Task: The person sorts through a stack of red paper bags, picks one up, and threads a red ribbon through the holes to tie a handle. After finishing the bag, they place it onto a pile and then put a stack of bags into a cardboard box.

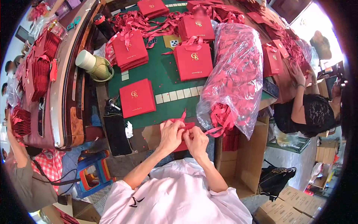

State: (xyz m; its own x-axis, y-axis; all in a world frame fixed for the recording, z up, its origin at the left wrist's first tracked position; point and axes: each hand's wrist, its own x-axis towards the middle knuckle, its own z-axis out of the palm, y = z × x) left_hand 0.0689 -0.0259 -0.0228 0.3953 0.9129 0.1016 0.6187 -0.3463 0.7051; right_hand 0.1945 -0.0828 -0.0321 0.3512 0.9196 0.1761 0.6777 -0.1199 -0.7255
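Observation:
Close to my body, at the table's near edge, both hands are on a red paper bag (181,146). My left hand (172,135) pinches it near its top edge, fingers closed. Just to the right, my right hand (196,141) has its fingertips pressed together at the same edge. A red ribbon (183,115) sticks up beyond my left fingers. What lies exactly between the fingertips is too small to make out. Past my hands lies a flat stack of red bags with gold print (137,98). To the right bulges a clear plastic sack (235,74) full of red ribbons.
More bag stacks (193,61) stand on the green table (166,118). A black pouch (116,130) and a lidded bottle (93,66) sit at left. An open cardboard box (238,170) is beside me at right. Co-workers (304,112) sit on both sides.

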